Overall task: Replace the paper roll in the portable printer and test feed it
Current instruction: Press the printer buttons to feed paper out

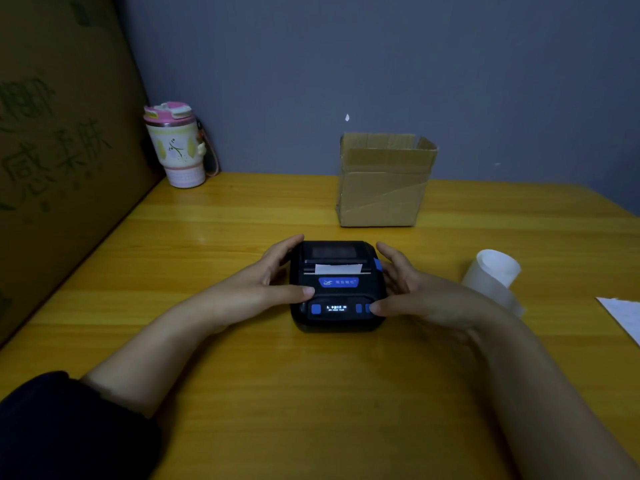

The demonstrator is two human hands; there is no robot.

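A small black portable printer (337, 285) with blue buttons and a lit display sits in the middle of the yellow wooden table (311, 393). Its lid is closed and a short white paper strip (338, 269) sticks out of the slot. My left hand (273, 280) grips the printer's left side, thumb lying on its top. My right hand (412, 292) cups the right side, with the thumb tip on the blue button at the front right. A loose white paper roll (493, 277) lies on the table to the right of the printer, partly unwound.
An open cardboard box (384, 181) stands behind the printer. A pink-lidded tumbler (176, 147) stands at the back left by a large cardboard sheet (59, 150) leaning along the left edge. A white paper sheet (623, 317) lies at the right edge.
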